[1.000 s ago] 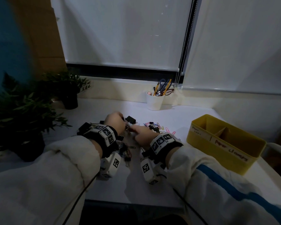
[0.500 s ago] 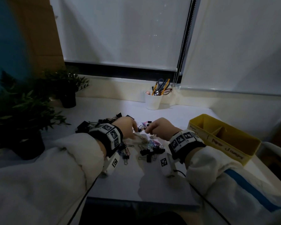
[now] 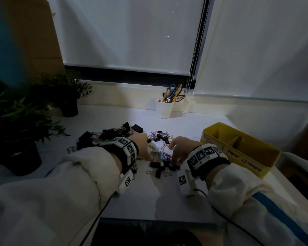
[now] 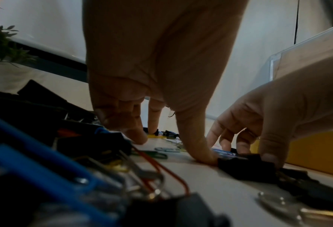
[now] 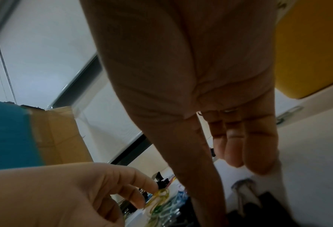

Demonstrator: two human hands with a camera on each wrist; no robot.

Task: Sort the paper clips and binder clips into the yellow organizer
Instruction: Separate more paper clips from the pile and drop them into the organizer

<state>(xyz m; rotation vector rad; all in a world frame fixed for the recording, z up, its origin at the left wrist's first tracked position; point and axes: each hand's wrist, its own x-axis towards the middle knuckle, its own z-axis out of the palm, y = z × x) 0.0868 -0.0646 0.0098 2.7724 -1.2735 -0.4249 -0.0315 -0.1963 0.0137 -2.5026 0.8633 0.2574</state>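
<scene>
Reading "Paper clamps" on yellow organizer (image 3: 242, 150) label — other label illegible.

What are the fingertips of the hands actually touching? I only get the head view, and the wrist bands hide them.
Observer: In the left wrist view, the left hand presses its thumb tip to the table, against a black binder clip.
Operator: And the other one?
Observer: The right hand has its thumb at that same clip's far end.
Operator: Any paper clips touched?
Observer: The right wrist view shows a left fingertip on a yellow paper clip.
</scene>
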